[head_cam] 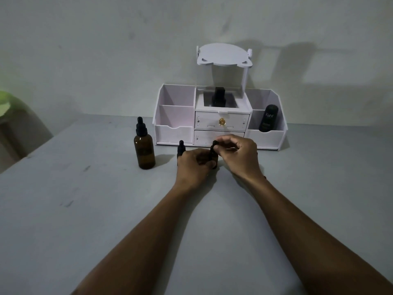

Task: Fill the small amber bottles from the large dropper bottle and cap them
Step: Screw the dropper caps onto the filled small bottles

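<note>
The small amber bottle (214,156) was gripped upright on the desk (106,209) by the left hand (192,165), its cap (214,144), directly above, pinched by the right hand (238,152).

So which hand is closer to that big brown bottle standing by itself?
Left. The left hand holds a small amber bottle to the right of the large dropper bottle; the right hand, pinching that small bottle's cap, sits farther right.

Left hand (194,165), right hand (238,154): apparently curled.
</note>
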The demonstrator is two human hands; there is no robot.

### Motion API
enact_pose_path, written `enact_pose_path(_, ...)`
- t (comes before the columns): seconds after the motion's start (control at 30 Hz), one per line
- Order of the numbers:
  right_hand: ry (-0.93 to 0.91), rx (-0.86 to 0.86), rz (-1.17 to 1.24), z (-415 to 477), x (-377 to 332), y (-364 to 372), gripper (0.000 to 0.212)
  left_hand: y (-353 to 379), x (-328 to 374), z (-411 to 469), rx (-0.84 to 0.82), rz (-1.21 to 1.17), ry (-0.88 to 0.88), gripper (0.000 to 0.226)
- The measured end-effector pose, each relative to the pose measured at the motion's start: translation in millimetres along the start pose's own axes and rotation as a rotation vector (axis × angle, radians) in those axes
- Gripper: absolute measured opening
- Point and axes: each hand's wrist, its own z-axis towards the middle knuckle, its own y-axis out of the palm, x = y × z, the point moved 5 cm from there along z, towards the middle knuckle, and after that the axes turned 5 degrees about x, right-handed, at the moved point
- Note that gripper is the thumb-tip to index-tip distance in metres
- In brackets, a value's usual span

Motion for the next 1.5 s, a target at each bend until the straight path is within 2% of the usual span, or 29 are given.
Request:
enact_pose_path(0.63, 0.028, -0.007, 0.033, -3, 1, 4, 0.019, 1, 2, -5, -0.013, -0.025, -0.041, 0.02)
enact_pose_path(0.87, 0.012, 0.032, 0.021, -3, -2, 3, 0.022, 0, 4, -5, -0.013, 0.033, 0.013, 0.016)
enact_pose_path(1.03, 0.03, 0.026, 0.034, -6, -1, 3, 0.026, 3, 0, -4, -0.029, 0.043, 0.012, 0.024)
enact_pose_path(1.1, 0.021, 0.044, 0.036, -6, -2, 3, 0.025, 2, 0, -6, -0.035, 0.036, -0.011, 0.037)
enact_pose_path(1.2, -0.038, 0.099, 0.043, -5, -11, -3, 0.025, -4, -1, -7, -0.063, 0.041, -0.096, 0.061)
enact_pose_path(1.3, -0.161, 0.151, 0.029, -3, -28, -12, 0.025, -19, 6, -14, -0.11, 0.126, -0.054, 0.062)
enact_pose_path(1.4, -0.238, 0.178, 0.09, -1, -54, -11, 0.021, -53, 18, -22, -0.028, 0.126, 0.077, 0.051)
enact_pose_path(1.5, -0.24, 0.137, 0.14, 3, -80, 6, 0.018, -102, 28, -22, 0.199, 0.055, 0.203, 0.035)
